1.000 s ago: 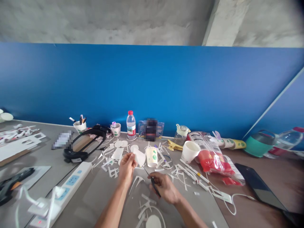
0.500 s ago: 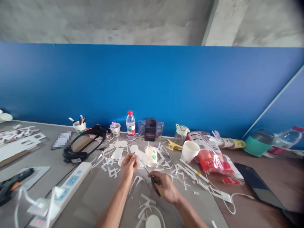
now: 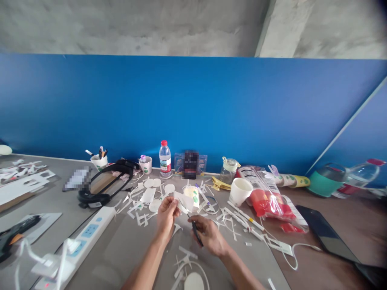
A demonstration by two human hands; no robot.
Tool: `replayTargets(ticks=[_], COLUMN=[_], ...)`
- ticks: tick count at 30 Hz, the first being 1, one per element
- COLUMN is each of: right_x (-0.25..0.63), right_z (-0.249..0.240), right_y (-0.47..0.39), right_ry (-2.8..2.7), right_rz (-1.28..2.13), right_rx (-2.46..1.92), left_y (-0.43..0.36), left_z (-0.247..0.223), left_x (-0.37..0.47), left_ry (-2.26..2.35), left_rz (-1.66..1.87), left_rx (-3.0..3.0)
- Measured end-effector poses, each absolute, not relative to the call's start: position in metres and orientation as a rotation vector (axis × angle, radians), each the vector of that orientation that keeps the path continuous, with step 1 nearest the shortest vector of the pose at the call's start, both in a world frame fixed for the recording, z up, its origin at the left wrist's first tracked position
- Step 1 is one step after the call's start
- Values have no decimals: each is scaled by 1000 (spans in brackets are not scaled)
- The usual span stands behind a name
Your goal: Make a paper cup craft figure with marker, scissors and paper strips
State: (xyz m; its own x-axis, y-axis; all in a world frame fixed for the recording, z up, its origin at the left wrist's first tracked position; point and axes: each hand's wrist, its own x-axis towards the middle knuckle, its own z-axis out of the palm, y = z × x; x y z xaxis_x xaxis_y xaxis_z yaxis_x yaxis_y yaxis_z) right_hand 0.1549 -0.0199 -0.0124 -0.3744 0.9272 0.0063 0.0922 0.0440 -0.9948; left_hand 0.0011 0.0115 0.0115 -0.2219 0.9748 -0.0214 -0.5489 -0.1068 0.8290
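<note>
Near the middle of the desk, my left hand pinches a small white piece of paper between thumb and fingers. My right hand is closed around the black handles of a pair of scissors. The blades point up and left at the paper's lower edge, partly hidden by it. Just behind the paper stands a paper cup with green leaf prints, partly covered. Cut white strips and a white paper disc lie on the desk below my hands.
Left are a power strip, a black headset and a glue gun. A water bottle stands at the back. To the right are a white cup, a red-and-clear bag and a black phone.
My left hand has shifted slightly right, and the paper has moved right with it, covering more of the scissor blades. My right hand keeps nearly the same place.
</note>
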Motion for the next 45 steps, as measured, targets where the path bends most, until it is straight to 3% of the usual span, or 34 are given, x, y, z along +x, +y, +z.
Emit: replayTargets(ticks=[19,45], right_x=[160,170], right_z=[-3,8], right_y=[-19,-13], right_ry=[-1498,-1542], right_rz=[1543,1598], right_rx=[-746,-762], left_y=[3,1], left_z=[6,11], left_x=[5,-4], left_ry=[811,1030], left_rz=[1377,1223], left_rx=[867,1283])
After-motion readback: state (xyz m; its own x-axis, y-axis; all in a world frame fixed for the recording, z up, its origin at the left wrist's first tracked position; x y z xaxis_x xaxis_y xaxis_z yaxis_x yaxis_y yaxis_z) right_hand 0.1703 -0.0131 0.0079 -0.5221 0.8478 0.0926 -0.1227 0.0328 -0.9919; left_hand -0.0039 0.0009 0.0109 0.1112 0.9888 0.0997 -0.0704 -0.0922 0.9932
